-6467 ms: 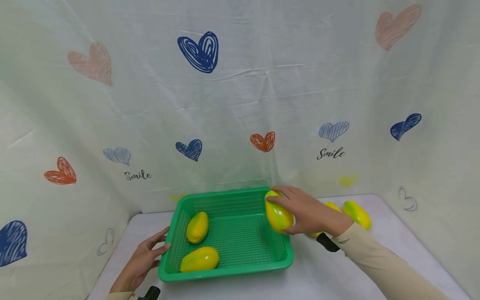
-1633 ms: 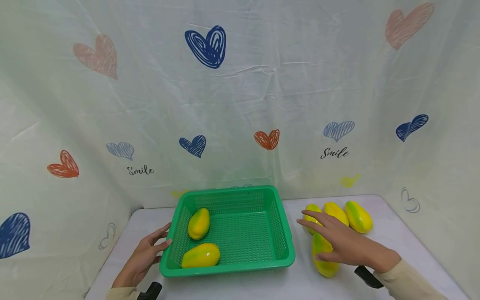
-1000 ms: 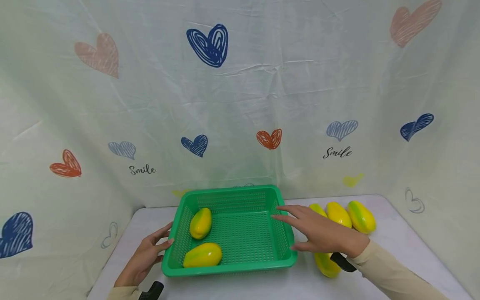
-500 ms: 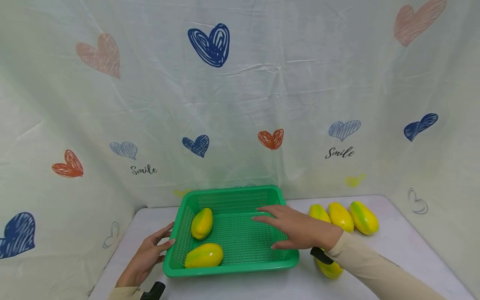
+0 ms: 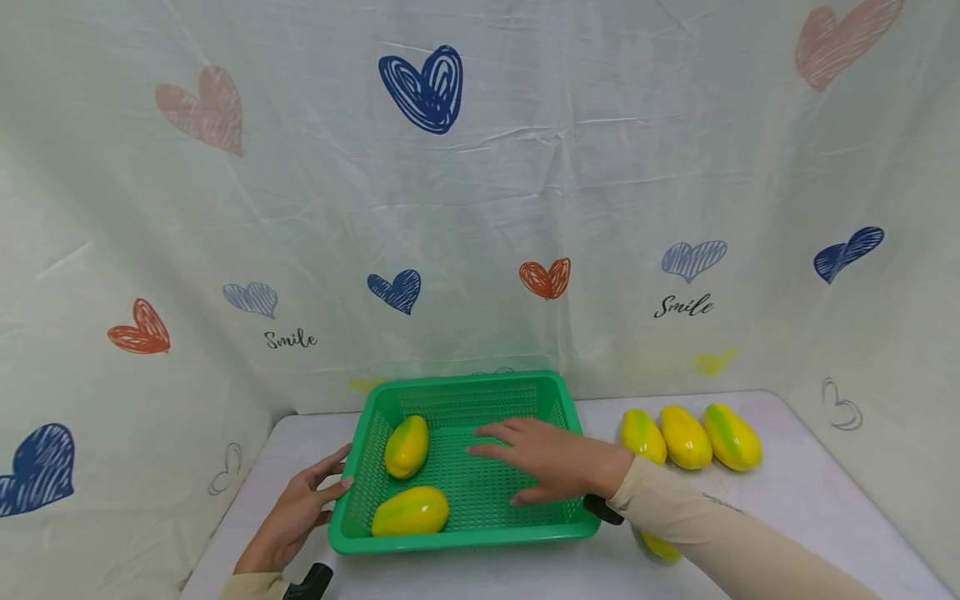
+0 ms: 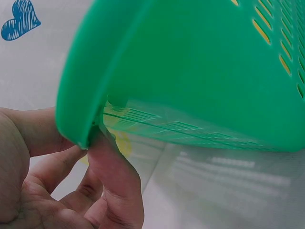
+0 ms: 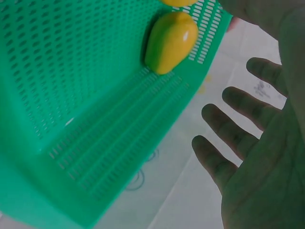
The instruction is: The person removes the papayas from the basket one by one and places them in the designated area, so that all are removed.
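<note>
The green plastic basket (image 5: 465, 542) stands on the table in the head view. My left hand (image 5: 291, 515) pinches its left rim between thumb and fingers; the left wrist view shows that grip from close by. Inside, on the basket's left side, lie two yellow-green mangoes, one at the back (image 5: 407, 447) and one at the front (image 5: 410, 512). Over the middle of the basket is my right hand (image 5: 551, 460), fingers spread and holding nothing. In the right wrist view its fingers (image 7: 233, 129) are extended apart from the fruit.
Right of the basket, three mangoes sit in a row, the middle one (image 5: 686, 437) among them. Another mango (image 5: 660, 546) nearer the front is mostly hidden by my right sleeve. Behind the white table (image 5: 795, 492) hangs a heart-print curtain (image 5: 480, 208).
Earlier my right hand held a mango at the basket's right edge; later a mango lay on the table front right. The emptied hand has since moved left over the basket. My left hand kept its hold.
</note>
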`<action>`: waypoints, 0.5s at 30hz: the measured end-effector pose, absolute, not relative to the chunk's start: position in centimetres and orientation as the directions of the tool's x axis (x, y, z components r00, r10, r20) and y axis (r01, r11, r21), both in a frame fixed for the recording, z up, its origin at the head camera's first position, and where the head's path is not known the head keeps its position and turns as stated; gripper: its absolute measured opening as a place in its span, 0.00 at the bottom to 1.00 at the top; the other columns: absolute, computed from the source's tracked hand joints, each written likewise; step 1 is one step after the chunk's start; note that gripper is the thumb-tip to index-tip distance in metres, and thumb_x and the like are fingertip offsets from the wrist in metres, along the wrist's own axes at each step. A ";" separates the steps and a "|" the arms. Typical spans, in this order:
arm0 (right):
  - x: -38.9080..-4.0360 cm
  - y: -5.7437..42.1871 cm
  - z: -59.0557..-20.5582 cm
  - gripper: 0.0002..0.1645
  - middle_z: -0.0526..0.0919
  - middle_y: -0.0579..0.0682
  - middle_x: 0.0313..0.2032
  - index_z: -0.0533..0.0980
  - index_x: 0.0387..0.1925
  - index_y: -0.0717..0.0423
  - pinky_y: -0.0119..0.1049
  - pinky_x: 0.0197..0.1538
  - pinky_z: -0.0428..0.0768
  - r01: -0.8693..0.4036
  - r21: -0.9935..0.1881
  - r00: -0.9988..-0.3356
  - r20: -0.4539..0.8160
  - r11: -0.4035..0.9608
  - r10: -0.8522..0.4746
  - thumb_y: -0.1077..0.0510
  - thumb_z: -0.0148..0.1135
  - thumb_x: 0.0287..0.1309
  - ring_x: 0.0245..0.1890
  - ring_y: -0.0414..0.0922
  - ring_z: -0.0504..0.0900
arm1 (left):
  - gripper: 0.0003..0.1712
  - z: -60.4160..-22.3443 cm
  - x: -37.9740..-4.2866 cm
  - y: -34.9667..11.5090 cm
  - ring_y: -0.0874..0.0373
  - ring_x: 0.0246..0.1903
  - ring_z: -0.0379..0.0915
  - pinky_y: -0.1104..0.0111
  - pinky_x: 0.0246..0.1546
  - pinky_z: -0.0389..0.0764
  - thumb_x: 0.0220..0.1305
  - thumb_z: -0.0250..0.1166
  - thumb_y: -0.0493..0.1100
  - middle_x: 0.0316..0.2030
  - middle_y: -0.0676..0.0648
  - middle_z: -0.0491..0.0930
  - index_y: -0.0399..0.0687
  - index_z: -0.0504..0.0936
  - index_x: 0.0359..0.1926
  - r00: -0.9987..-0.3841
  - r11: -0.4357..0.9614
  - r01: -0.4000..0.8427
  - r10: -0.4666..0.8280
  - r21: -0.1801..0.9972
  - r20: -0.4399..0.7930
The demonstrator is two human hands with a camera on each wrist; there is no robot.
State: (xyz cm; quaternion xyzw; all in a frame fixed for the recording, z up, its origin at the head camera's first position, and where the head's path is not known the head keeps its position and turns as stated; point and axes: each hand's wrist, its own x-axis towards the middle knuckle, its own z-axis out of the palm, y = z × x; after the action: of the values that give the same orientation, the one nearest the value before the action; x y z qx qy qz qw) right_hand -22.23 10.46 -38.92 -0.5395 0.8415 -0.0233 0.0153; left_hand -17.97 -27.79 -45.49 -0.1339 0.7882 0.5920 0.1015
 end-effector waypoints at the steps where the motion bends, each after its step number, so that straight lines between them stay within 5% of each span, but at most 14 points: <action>1: -22.2 10.1 -38.9 0.49 0.65 0.53 0.77 0.63 0.80 0.49 0.47 0.75 0.70 -0.911 -0.047 -0.410 -0.007 0.410 -0.912 0.46 0.76 0.64 0.74 0.51 0.69 | 0.38 -45.5 -18.0 -27.8 0.53 0.43 0.78 0.60 0.43 0.83 0.79 0.61 0.38 0.70 0.30 0.62 0.43 0.58 0.83 -0.943 0.262 -0.332 -0.092 0.906 -0.318; 15: -22.6 5.5 -39.8 0.54 0.61 0.44 0.80 0.60 0.82 0.41 0.40 0.75 0.69 -0.939 0.098 -0.335 -0.062 0.329 -0.940 0.45 0.78 0.61 0.73 0.44 0.69 | 0.38 -45.6 -18.1 -27.8 0.53 0.44 0.77 0.60 0.44 0.83 0.78 0.62 0.38 0.70 0.30 0.62 0.43 0.59 0.82 -0.941 0.257 -0.339 -0.108 0.905 -0.322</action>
State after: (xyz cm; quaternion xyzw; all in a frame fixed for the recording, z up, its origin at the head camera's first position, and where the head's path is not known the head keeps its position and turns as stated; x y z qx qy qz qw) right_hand -22.60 5.54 -39.83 -0.5764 0.8151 0.0579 -0.0031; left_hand -18.08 -27.78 -45.57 -0.1420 0.7868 0.5927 0.0974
